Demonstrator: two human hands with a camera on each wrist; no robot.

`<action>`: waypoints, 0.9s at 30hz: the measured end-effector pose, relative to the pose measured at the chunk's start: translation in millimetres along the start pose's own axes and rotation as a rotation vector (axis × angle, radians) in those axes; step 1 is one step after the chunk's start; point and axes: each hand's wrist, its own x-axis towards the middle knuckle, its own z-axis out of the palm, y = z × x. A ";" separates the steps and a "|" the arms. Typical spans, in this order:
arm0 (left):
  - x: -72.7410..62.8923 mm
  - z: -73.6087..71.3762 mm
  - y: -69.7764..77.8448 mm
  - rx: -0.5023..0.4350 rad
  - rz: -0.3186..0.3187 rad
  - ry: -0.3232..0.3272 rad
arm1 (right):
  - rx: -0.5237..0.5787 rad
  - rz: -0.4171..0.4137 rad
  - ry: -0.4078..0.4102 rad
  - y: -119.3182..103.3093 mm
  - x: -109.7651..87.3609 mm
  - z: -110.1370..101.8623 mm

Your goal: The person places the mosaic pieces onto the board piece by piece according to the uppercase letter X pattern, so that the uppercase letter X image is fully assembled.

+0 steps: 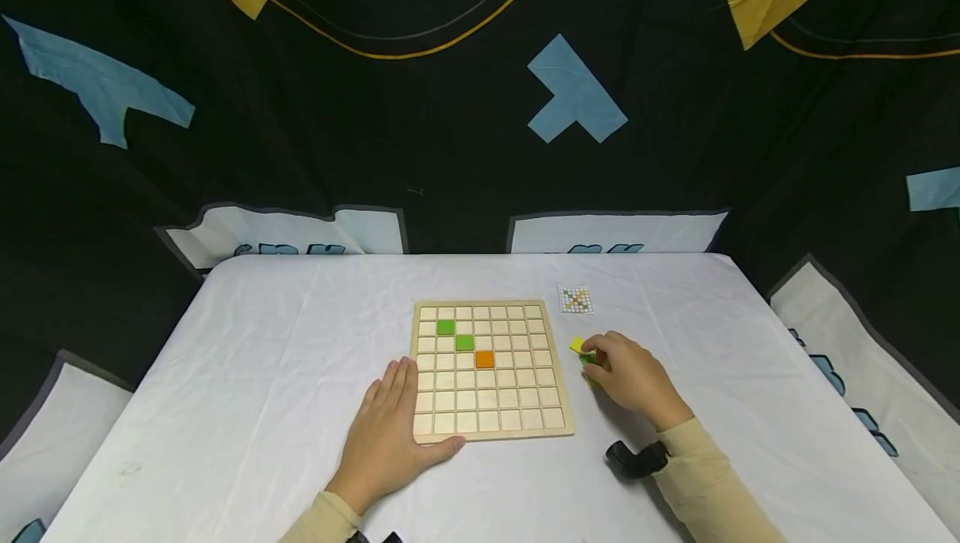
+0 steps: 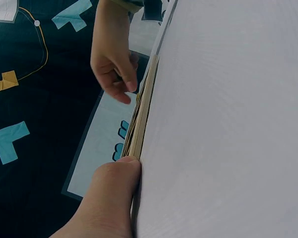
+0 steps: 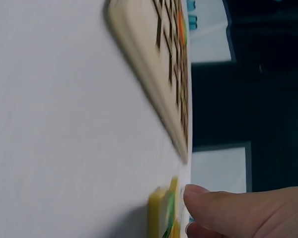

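Note:
A square wooden grid board (image 1: 495,438) lies on the table. Set in its cells are two green tiles (image 1: 464,343) and an orange tile (image 1: 485,359). My left hand (image 1: 390,435) rests against the board's left side and lower-left corner, fingers extended and thumb along the front edge. To the right of the board, my right hand (image 1: 633,376) is at a small group of loose tiles, with thumb and fingers bent. A yellow tile (image 1: 577,345) shows beside the fingertips. Green and yellow tiles (image 3: 154,213) appear by the thumb (image 3: 228,206) in the right wrist view; whether one is pinched is unclear.
A small printed pattern card (image 1: 576,300) lies beyond the loose tiles. White cloth covers the table (image 1: 225,410). A dark curtain (image 1: 450,143) with blue and yellow shapes hangs behind it. A black wrist-camera mount (image 1: 633,460) sticks out from the right wrist.

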 end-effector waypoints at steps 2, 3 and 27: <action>-0.3 0.1 -0.1 -0.004 -0.001 0.000 | -0.006 0.018 -0.005 5.7 -0.6 -1.2; -0.4 0.1 -0.1 -0.005 -0.001 0.000 | -0.009 0.024 -0.009 8.0 -0.7 -1.3; 0.2 1.5 -1.1 0.015 0.001 -0.002 | 0.096 0.050 -0.024 19.9 6.3 1.8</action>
